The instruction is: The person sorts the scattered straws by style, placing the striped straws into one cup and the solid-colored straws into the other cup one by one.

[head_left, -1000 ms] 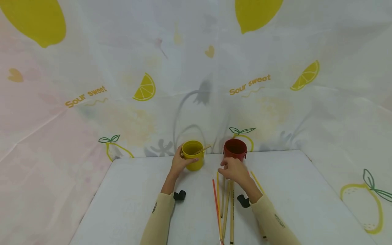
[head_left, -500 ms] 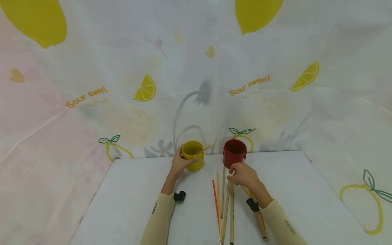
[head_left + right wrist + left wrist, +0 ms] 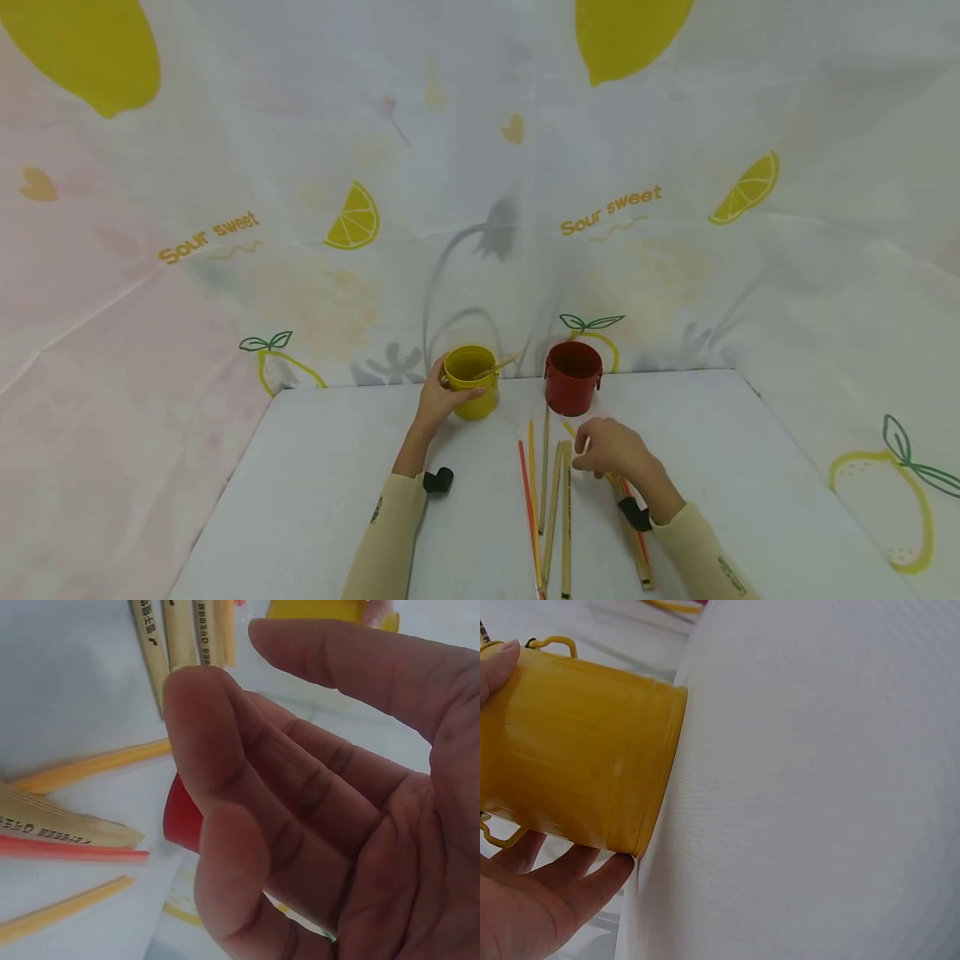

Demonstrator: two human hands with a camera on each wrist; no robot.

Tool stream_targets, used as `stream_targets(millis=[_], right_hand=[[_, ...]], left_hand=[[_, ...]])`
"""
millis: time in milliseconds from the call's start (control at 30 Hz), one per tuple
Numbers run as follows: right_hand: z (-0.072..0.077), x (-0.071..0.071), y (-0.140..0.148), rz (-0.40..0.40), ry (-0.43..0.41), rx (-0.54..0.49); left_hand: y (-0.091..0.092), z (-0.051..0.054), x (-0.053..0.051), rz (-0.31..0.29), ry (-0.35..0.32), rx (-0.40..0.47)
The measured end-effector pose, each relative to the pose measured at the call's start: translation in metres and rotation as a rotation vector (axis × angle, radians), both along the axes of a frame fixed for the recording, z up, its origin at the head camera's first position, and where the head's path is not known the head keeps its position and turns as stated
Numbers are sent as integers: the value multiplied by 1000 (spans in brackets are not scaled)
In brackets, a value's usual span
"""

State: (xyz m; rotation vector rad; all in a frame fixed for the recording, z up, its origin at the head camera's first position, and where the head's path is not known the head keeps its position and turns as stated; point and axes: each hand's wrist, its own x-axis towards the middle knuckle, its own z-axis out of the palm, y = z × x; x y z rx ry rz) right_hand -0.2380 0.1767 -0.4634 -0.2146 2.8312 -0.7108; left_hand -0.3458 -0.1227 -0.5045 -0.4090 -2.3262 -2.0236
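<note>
Drawing back from the red bucket [image 3: 573, 393], the right hand [image 3: 617, 450] is now lower and further right than a second ago, leaving that bucket's front in plain sight. Its thumb and fingers are loosely bent and apart, gripping nothing. The left hand [image 3: 442, 398] has stayed put, thumb and fingers curled round the yellow bucket [image 3: 474, 406], which stands upright near the back of the white table [image 3: 322, 483]. Buckets number two, near each other but apart. One tan stick [image 3: 506, 362] leans out of the yellow one. Between the hands lie three wrapped sticks [image 3: 566, 517], one red stick [image 3: 527, 479] and one yellow stick [image 3: 533, 467]. By the right hand are another wrapped packet [image 3: 67, 825], a second red rod [image 3: 75, 850] and two yellow rods [image 3: 82, 907].
</note>
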Motion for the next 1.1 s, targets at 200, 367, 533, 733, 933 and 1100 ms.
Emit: stream_targets(millis=[200,367,533,733,933,1100], right_hand=[[-6,8,0,8,-26,-27],[-16,9,-2,16,-54,-28],[-23,11,-3,23,-96,-25],[-27,16,-5,34,-97,-64],[-32,19,-9,27,-92,-68],[-37,19,-11,19,-90,-25]], left_hand=[[-1,1,0,-2,-9,4],[-1,0,0,-2,0,6],[-1,0,-1,-7,9,5],[0,0,0,0,2,2],[0,0,-1,-4,4,7],[1,0,0,-12,1,10]])
